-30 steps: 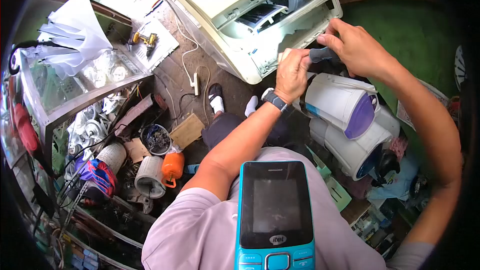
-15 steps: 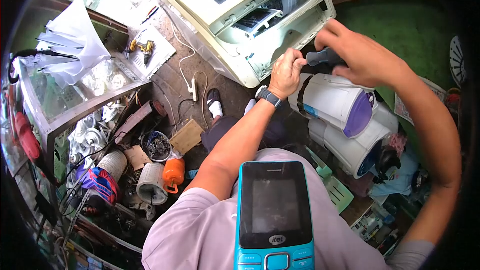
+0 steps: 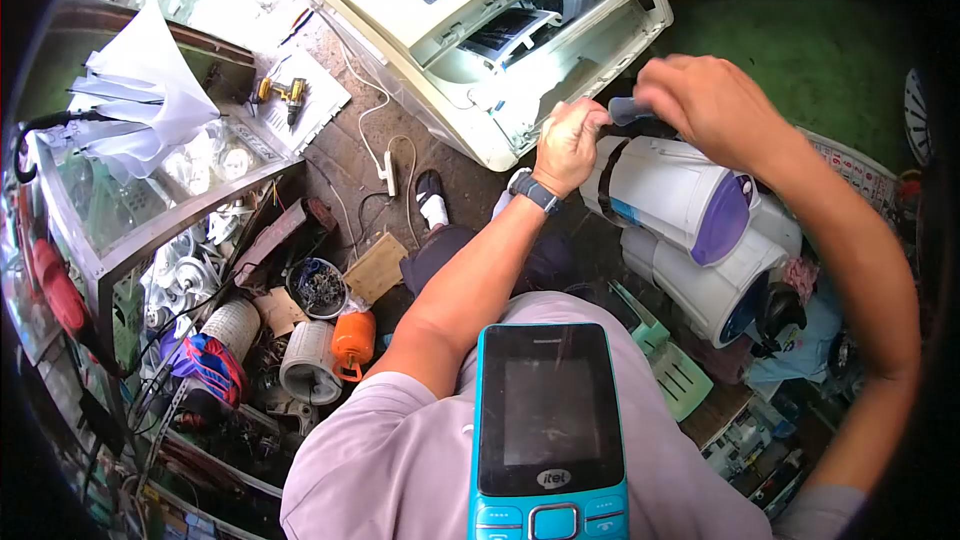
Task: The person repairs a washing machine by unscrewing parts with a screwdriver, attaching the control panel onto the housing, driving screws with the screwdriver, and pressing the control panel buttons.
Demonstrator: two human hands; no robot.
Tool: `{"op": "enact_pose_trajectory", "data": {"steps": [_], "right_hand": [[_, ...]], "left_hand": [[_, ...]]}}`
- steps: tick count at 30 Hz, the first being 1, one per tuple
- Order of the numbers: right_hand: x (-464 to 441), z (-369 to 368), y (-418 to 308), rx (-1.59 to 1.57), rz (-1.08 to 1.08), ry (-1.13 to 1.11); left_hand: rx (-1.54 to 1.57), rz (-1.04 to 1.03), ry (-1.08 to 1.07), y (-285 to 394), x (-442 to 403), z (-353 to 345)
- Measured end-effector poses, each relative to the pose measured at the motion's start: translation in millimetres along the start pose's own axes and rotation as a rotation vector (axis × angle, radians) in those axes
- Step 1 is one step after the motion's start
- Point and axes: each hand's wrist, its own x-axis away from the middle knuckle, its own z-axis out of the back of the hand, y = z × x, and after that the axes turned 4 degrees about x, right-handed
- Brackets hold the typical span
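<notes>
A screwdriver (image 3: pixel 626 111) with a grey handle lies sideways between my two hands, at the corner of a cream-coloured appliance (image 3: pixel 440 35) that looks like a washing machine with its panel housing open. My left hand (image 3: pixel 572 145), a watch on its wrist, is closed in a pinch at the shaft end of the screwdriver, beside the housing edge. The shaft and tip are hidden by these fingers. From the right, my right hand (image 3: pixel 705 105) has its fingers curled round the handle's back end. Inside the open housing sits a tilted dark panel (image 3: pixel 505 35).
White cylindrical containers (image 3: pixel 665 195) with purple and blue ends lie right of my legs. A yellow drill (image 3: pixel 290 95) rests on a white board at left. A white cord with a socket strip (image 3: pixel 388 172) crosses the floor. A blue phone (image 3: pixel 550 420) hangs at my chest.
My right hand's fingers, looser and spread around the handle before, are now curled closer on its back end. My left hand stays at nearly the same spot.
</notes>
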Motion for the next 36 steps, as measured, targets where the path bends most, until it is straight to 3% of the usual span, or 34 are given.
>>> {"op": "enact_pose_trajectory", "data": {"steps": [2,3,4,6,7,9,10,11,12,15,16,18,21,22,23,24,26,27,28,30,31,33,34,36], "right_hand": [[-15.5,6.1,-8.2,-0.148,-0.62,-0.286],[-16.3,11.3,-9.7,-0.143,-0.619,-0.283],[-14.4,16.7,-13.4,-0.236,-0.634,-0.294],[2.7,3.3,-7.7,-0.255,-0.274,-0.028],[4.7,0.5,-4.1,-0.256,-0.281,-0.03],[4.0,-2.6,2.5,0.034,0.188,-0.01],[0.7,3.8,-5.1,-0.039,-0.012,-0.182],[-8.7,10.4,-8.8,-0.045,-0.01,-0.183],[-19.4,18.7,-13.0,-0.324,-0.471,-0.39],[-13.8,22.6,-13.7,-0.633,-0.957,-0.603],[-1.3,12.9,-14.7,-0.449,-0.569,-0.291],[10.4,13.5,-14.4,-0.128,-0.093,-0.118],[3.8,-2.2,-7.8,0.008,0.032,-0.02],[0.3,1.7,-11.1,-0.023,-0.095,-0.037],[-8.4,6.5,-10.3,-0.018,-0.09,-0.03],[-22.3,20.9,-19.4,-0.23,-0.471,-0.252],[-25.7,29.8,-23.8,-0.437,-0.791,-0.43],[-16.5,22.3,-19.1,-0.436,-0.792,-0.43],[-7.6,13.4,-14.4,-0.246,-0.376,-0.155],[-3.6,0.6,-5.1,0.047,0.126,0.109],[-6.3,-7.0,-1.6,0.042,0.129,0.103],[-13.7,-17.8,0.5,-0.024,-0.2,-0.013],[-16.6,-14.4,-0.4,-0.021,-0.204,-0.014],[-22.1,-6.3,-4.6,-0.034,-0.412,-0.14]], "left_hand": [[0.013,0.049,0.019,5.7,2.1,-5.7],[0.023,0.103,0.038,7.3,2.3,-9.5],[-0.026,-0.108,0.106,5.7,0.5,-15.2],[-0.01,-0.097,0.143,3.1,0.6,-16.0],[0.001,-0.074,0.184,1.8,4.0,-15.6],[0.022,-0.049,0.156,-2.7,6.4,-15.1],[0.053,-0.05,0.2,-2.9,8.2,-16.6],[0.081,-0.052,0.242,-3.0,9.7,-17.2],[0.074,-0.045,0.24,-2.8,11.4,-20.1],[0.039,-0.043,0.136,-5.8,12.0,-17.6],[0.038,-0.105,0.153,-0.4,7.5,-12.7],[0.097,-0.06,0.156,1.4,2.5,-6.7],[0.048,-0.08,0.12,9.3,1.9,2.2],[0.063,-0.051,0.106,6.5,3.2,1.3],[0.079,-0.026,0.091,3.3,2.5,-0.2],[0.12,0.032,0.106,-1.4,4.4,-6.3],[0.053,-0.032,0.1,-5.7,3.7,-8.7],[-0.016,-0.095,0.097,-7.7,3.4,-7.8],[-0.015,-0.098,0.1,-11.4,1.0,-6.4],[-0.04,-0.119,0.095,-14.4,1.4,-1.3],[-0.041,-0.111,0.098,-12.0,3.8,-1.8],[-0.025,0.057,0.124,-3.7,7.7,-6.9],[0.041,0.097,0.151,1.8,11.8,-14.4],[0.029,0.015,0.233,3.7,10.3,-19.3]]}}
